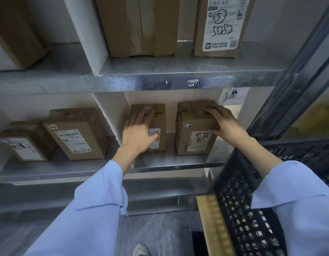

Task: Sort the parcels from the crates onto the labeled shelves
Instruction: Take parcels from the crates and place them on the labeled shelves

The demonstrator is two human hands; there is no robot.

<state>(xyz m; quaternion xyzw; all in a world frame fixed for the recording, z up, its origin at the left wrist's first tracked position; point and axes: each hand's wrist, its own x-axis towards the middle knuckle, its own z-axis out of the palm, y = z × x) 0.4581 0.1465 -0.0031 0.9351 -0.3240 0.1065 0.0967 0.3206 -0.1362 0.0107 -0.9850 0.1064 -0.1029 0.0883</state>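
Two brown cardboard parcels stand side by side in the right bay of the lower metal shelf (pixel 169 163). My left hand (pixel 139 132) lies flat with spread, straight fingers against the front of the narrower left parcel (pixel 158 115). My right hand (pixel 224 124) grips the right parcel (pixel 193 137), fingers over its top and thumb on its front; a small "2-4" sticker and a white label show on that box. A black plastic crate (pixel 239 204) sits at the lower right under my right forearm.
The upper shelf carries a tag "1-4" (pixel 193 83) and holds a tall carton (pixel 141 24) and a box marked "5082" (pixel 221 24). Two more parcels (pixel 76 133) lean in the lower left bay. A white divider (pixel 112 117) separates the bays. A steel upright (pixel 293 71) rises at right.
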